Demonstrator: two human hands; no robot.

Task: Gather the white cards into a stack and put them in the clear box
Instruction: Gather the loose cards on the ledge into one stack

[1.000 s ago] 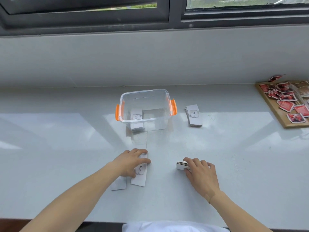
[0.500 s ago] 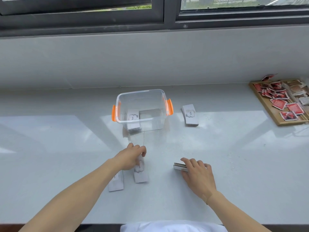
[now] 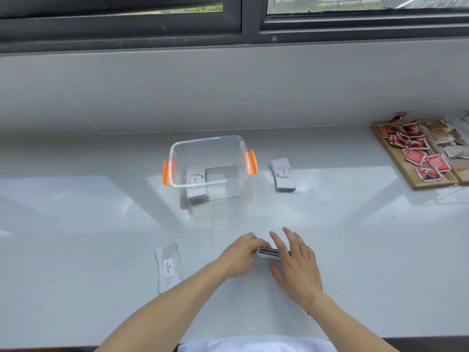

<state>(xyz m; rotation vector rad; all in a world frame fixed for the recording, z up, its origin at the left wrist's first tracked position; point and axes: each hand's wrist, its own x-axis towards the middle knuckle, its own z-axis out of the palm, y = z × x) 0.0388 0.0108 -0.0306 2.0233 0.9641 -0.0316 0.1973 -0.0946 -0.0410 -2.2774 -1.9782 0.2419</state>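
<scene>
A small stack of white cards (image 3: 268,253) lies on the white counter near me, pinched between both hands. My left hand (image 3: 241,255) grips its left end and my right hand (image 3: 295,260) covers its right side, fingers spread. The clear box (image 3: 177,158) with orange handles stands farther back at centre; a stack of white cards (image 3: 196,182) lies inside it at the left. Another stack of white cards (image 3: 283,174) sits on the counter to the right of the box. One single white card (image 3: 168,266) lies flat to the left of my left forearm.
A wooden tray (image 3: 411,180) with several red packets and brown sachets sits at the far right. A low grey wall and a dark window frame (image 3: 248,24) run along the back of the counter. The counter's front edge is just below my arms.
My left hand has moved right from the two loose cards, carrying one over to the stack under my right hand. One loose card stays at the left. The view shifted slightly.
</scene>
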